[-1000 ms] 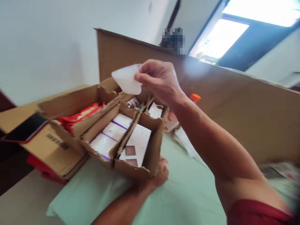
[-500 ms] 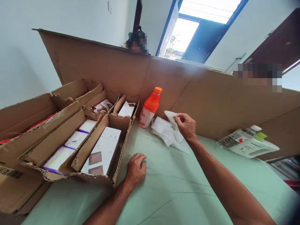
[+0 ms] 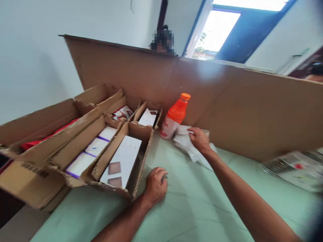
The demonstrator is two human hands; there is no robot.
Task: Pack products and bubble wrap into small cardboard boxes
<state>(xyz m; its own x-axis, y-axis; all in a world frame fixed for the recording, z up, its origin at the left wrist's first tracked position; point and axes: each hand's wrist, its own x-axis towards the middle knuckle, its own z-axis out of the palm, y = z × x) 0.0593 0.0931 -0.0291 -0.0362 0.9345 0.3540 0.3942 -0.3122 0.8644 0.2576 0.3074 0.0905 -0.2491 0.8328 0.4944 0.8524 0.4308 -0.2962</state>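
My right hand (image 3: pixel 200 139) is closed in a pinch on a thin white sheet (image 3: pixel 184 130). It holds the sheet low over a pile of clear bubble wrap (image 3: pixel 188 146); where one ends and the other begins is hard to see. Just left of the pile stands an orange bottle (image 3: pixel 175 116) with a pale label. My left hand (image 3: pixel 155 185) rests on the green tabletop (image 3: pixel 186 208), fingers loosely curled and thumb apart, with nothing visible in it. Beside it is a cardboard divider box (image 3: pixel 148 158) with a long white box (image 3: pixel 123 161) inside.
Other compartments hold white packs with purple edges (image 3: pixel 94 147), a red item (image 3: pixel 50 134) and a printed packet (image 3: pixel 123 112). A cardboard wall (image 3: pixel 234 111) runs along the back. Blurred plastic containers (image 3: pixel 295 169) lie at the right. A person's head (image 3: pixel 163 40) shows beyond the wall.
My right hand has lowered the white sheet onto the bubble wrap. My left hand stays on the table. The view has swung left, so everything appears shifted right.
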